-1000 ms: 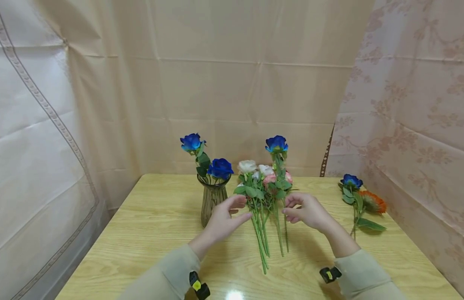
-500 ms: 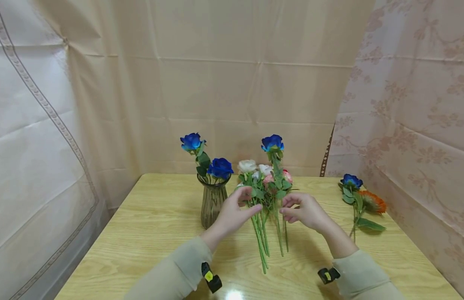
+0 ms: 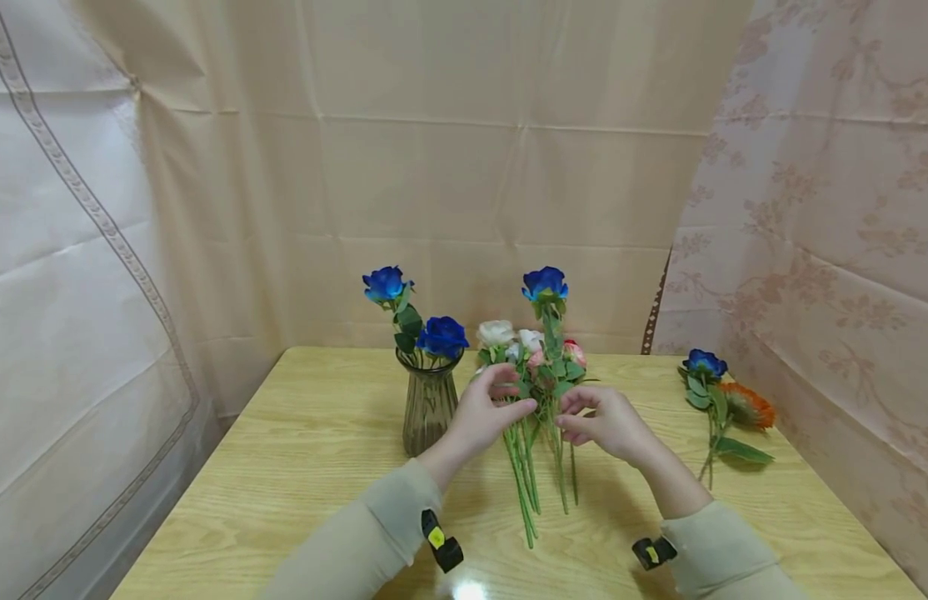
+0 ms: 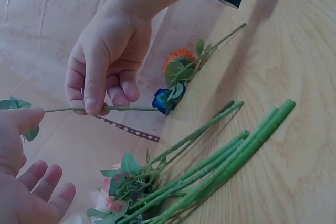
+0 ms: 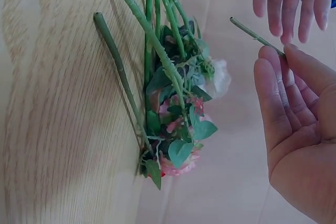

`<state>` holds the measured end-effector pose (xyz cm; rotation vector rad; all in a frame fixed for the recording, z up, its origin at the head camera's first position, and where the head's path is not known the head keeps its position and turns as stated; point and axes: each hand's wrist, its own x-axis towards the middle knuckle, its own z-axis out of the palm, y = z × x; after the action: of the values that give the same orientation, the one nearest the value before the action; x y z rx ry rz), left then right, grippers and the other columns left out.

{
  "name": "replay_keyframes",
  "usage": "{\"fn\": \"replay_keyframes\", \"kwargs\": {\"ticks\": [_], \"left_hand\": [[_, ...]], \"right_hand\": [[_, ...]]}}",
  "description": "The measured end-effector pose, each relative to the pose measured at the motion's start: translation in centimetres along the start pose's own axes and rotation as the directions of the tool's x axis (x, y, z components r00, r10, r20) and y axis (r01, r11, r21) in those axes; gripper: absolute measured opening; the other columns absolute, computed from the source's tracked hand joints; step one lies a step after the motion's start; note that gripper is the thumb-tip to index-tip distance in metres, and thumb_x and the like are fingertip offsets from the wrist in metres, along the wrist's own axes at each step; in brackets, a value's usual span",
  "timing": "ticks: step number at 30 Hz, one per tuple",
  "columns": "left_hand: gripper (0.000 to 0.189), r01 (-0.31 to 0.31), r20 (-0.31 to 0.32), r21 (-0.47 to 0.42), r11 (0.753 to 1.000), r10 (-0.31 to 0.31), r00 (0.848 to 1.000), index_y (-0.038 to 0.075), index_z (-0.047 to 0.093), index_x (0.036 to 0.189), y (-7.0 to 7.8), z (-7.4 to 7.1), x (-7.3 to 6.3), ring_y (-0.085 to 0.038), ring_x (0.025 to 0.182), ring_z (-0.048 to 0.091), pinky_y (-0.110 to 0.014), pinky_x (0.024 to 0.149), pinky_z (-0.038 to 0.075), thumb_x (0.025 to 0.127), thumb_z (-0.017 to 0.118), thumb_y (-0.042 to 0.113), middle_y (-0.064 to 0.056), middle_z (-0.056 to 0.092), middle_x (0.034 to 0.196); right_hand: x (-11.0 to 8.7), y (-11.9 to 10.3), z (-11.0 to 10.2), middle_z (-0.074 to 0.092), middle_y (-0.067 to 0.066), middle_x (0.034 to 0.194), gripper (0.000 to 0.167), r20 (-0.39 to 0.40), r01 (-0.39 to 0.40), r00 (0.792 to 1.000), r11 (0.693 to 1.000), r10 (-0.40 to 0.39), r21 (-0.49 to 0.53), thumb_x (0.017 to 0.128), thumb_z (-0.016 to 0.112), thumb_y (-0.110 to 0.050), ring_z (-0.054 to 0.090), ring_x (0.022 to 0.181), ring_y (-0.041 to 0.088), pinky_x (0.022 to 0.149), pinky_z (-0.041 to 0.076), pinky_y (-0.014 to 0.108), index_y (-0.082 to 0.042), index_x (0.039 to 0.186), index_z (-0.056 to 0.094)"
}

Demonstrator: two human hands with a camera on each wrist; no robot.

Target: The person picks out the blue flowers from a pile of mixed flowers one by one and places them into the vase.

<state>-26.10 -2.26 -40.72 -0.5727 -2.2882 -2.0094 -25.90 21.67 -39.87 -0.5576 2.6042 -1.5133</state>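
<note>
My right hand (image 3: 602, 423) pinches the green stem of a blue rose (image 3: 545, 284) between thumb and fingers, holding it upright above the lying flowers. In the right wrist view the cut end of that stem (image 5: 252, 33) sticks out past the fingertips. My left hand (image 3: 488, 414) is beside it, fingers spread and relaxed; in the left wrist view its thumb (image 4: 26, 120) overlaps the stem below the leaves. Under both hands lies a bunch of white and pink flowers (image 3: 496, 333), green stems toward me. A ribbed smoky glass vase (image 3: 428, 408) with two blue roses (image 3: 443, 337) stands left.
On the right of the wooden table (image 3: 299, 483) lie another blue rose (image 3: 705, 362) and an orange flower (image 3: 747, 405). Beige curtains (image 3: 501, 183) hang behind the table's far edge, and a patterned cloth (image 3: 831, 275) closes the right side.
My left hand has moved right and slightly up, away from the vase toward the held stem. The held blue rose has shifted slightly left with my right hand.
</note>
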Motion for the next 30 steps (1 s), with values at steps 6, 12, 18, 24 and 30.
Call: {"fn": "replay_keyframes", "kwargs": {"ticks": [6,12,18,24,30], "left_hand": [[0.054,0.019,0.005,-0.024,1.000,-0.019,1.000,0.019,0.056,0.141,-0.1,0.8,0.7,-0.021,0.116,0.061,-0.039,0.088,0.057,0.093,0.078,0.030,0.000,0.059,0.133],[0.048,-0.010,0.008,-0.033,0.999,0.010,1.000,0.013,0.059,0.140,0.0,1.5,1.3,-0.017,0.109,0.064,-0.035,0.083,0.058,0.095,0.075,0.021,0.001,0.064,0.127],[0.045,-0.009,-0.006,0.001,1.000,0.009,1.000,0.012,0.060,0.139,0.2,1.8,1.6,-0.016,0.107,0.063,-0.035,0.082,0.057,0.096,0.074,0.019,-0.006,0.065,0.130],[0.042,-0.003,0.004,0.010,1.000,0.003,1.000,0.008,0.062,0.136,0.5,2.0,1.8,-0.016,0.104,0.064,-0.034,0.084,0.057,0.097,0.073,0.017,-0.005,0.067,0.121],[0.034,0.001,-0.007,0.030,1.000,-0.001,1.000,0.004,0.066,0.129,0.7,2.2,1.8,-0.014,0.100,0.066,-0.030,0.084,0.057,0.097,0.072,0.015,0.001,0.070,0.109]], "right_hand": [[0.2,0.0,0.3,0.066,0.012,0.097,0.019,0.008,0.010,1.000,1.000,-0.010,-0.007,0.096,0.073,-0.011,0.072,0.079,0.032,0.069,0.063,0.043,0.000,0.110,0.066],[0.3,-0.1,0.7,0.067,0.012,0.095,0.024,0.021,0.029,0.999,1.000,-0.029,0.001,0.096,0.073,-0.010,0.072,0.078,0.029,0.069,0.063,0.044,0.005,0.112,0.065],[0.4,-0.2,1.0,0.067,0.011,0.095,0.018,0.025,0.035,0.999,0.999,-0.035,0.007,0.095,0.073,-0.010,0.072,0.079,0.035,0.069,0.062,0.048,0.001,0.109,0.067],[0.4,-0.1,1.2,0.067,0.011,0.095,0.024,0.028,0.045,0.999,0.999,-0.045,0.012,0.095,0.073,-0.008,0.073,0.076,0.030,0.066,0.063,0.041,0.006,0.113,0.065],[0.5,0.0,1.5,0.066,0.011,0.095,0.025,0.032,0.058,0.998,0.998,-0.059,0.030,0.095,0.073,-0.007,0.072,0.076,0.031,0.067,0.063,0.044,0.007,0.113,0.064]]}}
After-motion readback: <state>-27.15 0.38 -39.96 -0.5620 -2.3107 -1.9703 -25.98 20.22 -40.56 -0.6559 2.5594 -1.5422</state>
